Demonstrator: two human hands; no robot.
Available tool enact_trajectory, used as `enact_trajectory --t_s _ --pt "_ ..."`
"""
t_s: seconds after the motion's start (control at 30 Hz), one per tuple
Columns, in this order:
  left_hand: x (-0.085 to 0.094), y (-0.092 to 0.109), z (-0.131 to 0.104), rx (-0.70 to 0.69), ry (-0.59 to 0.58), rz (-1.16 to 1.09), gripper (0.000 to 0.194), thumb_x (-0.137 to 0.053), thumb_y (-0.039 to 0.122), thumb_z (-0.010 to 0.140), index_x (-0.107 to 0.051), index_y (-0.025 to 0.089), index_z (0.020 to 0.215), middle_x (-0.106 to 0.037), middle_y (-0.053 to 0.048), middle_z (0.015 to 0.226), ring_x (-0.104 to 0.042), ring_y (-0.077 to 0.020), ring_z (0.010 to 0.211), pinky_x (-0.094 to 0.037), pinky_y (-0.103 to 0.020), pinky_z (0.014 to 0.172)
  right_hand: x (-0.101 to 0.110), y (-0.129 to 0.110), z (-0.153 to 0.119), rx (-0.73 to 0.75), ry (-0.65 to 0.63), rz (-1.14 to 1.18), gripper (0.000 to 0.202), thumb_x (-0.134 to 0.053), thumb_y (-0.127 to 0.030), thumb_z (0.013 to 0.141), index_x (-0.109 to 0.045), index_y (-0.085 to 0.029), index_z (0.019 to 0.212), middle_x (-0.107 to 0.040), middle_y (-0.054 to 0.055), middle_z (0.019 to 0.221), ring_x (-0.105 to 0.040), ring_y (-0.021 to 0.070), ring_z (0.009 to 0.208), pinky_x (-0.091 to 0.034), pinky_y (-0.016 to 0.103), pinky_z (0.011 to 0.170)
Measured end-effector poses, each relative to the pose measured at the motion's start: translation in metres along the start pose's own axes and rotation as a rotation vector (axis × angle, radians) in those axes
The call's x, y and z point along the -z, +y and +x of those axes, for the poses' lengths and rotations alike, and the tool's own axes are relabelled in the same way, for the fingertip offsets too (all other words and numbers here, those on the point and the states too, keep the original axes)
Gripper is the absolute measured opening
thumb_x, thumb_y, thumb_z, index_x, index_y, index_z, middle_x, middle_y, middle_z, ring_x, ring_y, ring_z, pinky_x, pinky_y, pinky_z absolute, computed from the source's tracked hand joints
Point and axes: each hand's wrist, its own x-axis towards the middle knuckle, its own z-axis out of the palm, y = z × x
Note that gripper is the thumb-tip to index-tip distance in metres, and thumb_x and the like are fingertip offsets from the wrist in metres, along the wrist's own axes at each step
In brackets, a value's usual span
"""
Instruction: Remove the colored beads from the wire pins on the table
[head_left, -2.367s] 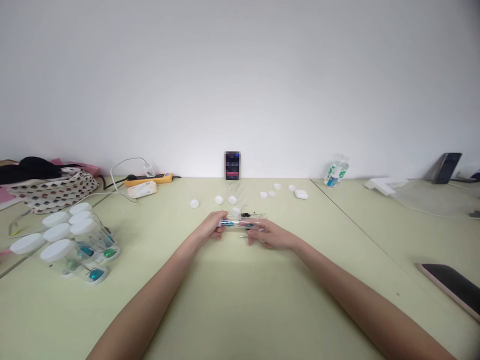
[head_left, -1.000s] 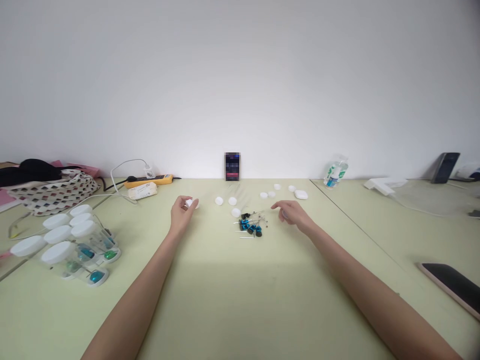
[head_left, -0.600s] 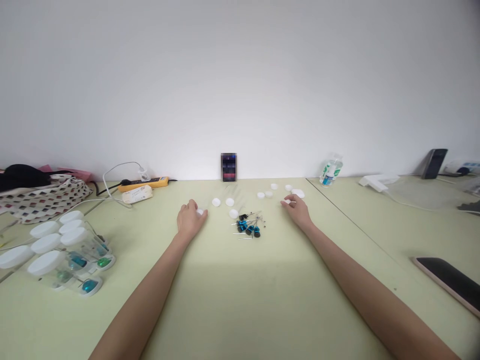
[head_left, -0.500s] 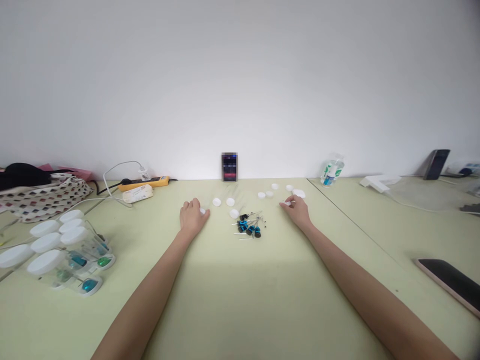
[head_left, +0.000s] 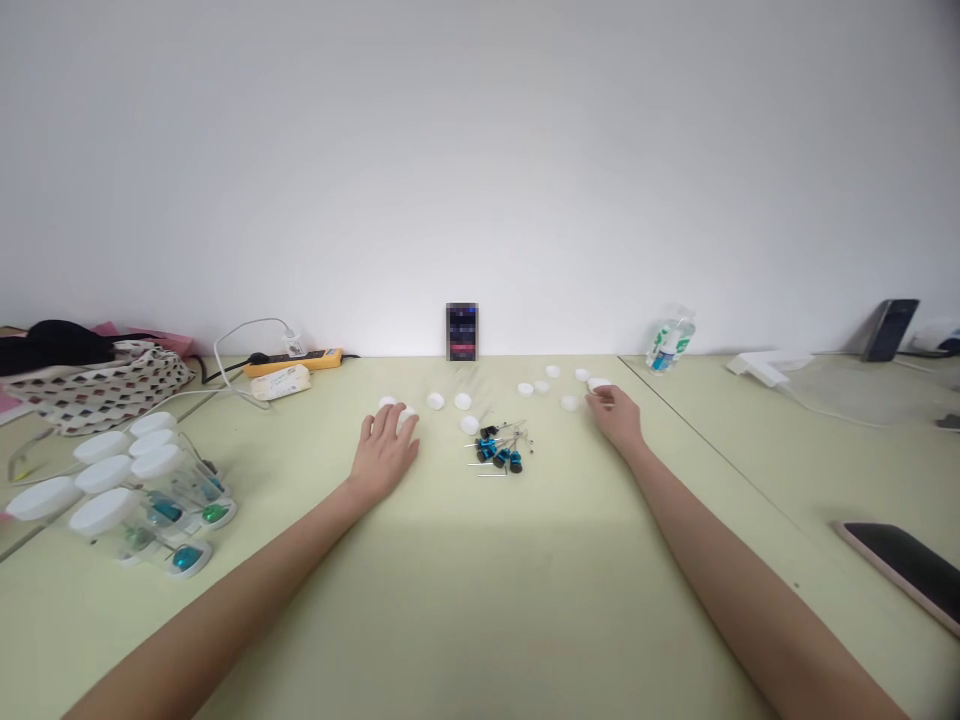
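My left hand (head_left: pixel 384 452) rests palm down with its fingers stretched out and spread. Its fingertips reach over a round white cap (head_left: pixel 407 414), and a second white cap (head_left: pixel 387 402) lies just beyond them. On the right, the fingers of my right hand (head_left: pixel 616 418) are pinched at the near edge of a white cap (head_left: pixel 598 383), partly covering it. Another cap (head_left: pixel 570 403) lies flat to the left of that hand. Between the hands is a small pile of blue and black pieces with thin metal rods (head_left: pixel 499 452). Clear tubes with white ends (head_left: pixel 463 401) lie behind it.
Several clear jars with white lids (head_left: pixel 105 512) stand at left, holding blue and green pieces. A power strip (head_left: pixel 322 359), a tissue pack (head_left: pixel 281 383) and a patterned cloth bag (head_left: pixel 135 385) sit behind. Phones (head_left: pixel 904 565) and a clear bottle (head_left: pixel 670 342) are at right.
My right hand has let go of one cap and moved right to another. My left hand's fingers have spread, uncovering caps ahead of them, and the left forearm has swung outward.
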Motion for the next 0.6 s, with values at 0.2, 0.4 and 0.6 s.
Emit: enact_trajectory --t_s 0.2,0.4,0.6 --pt "0.059 -0.023 -0.093 -0.232 -0.079 0.097 0.044 -0.044 0.011 0.08 -0.05 0.028 0.12 -0.043 -0.011 0.134 -0.03 -0.0289 0.128 -0.013 -0.052 0.102 0.014 0.022 0.011 -0.164 0.105 0.049 0.023 -0.05 -0.022 0.069 -0.061 -0.011 0.086 -0.065 0.007 0.072 -0.062 0.017 0.062 -0.048 0.03 0.065" --pt "0.141 -0.082 -0.11 0.304 0.052 0.393 0.044 -0.051 0.032 0.08 -0.048 0.022 0.123 -0.036 -0.017 0.135 -0.023 -0.0358 0.129 -0.011 -0.058 0.098 0.01 0.013 0.008 -0.173 0.093 0.014 0.015 -0.054 -0.019 0.063 -0.064 -0.014 0.074 -0.063 0.004 0.06 -0.061 0.0215 0.07 -0.044 0.036 0.077" --pt "0.175 -0.111 -0.103 0.607 0.015 0.52 0.059 -0.046 0.053 0.077 -0.045 0.012 0.121 -0.046 -0.02 0.119 -0.034 -0.0374 0.118 -0.028 -0.05 0.089 0.015 0.007 0.004 -0.174 0.081 0.01 0.015 -0.055 -0.02 0.063 -0.063 -0.014 0.073 -0.062 0.005 0.058 -0.061 0.0221 0.068 -0.044 0.036 0.076"
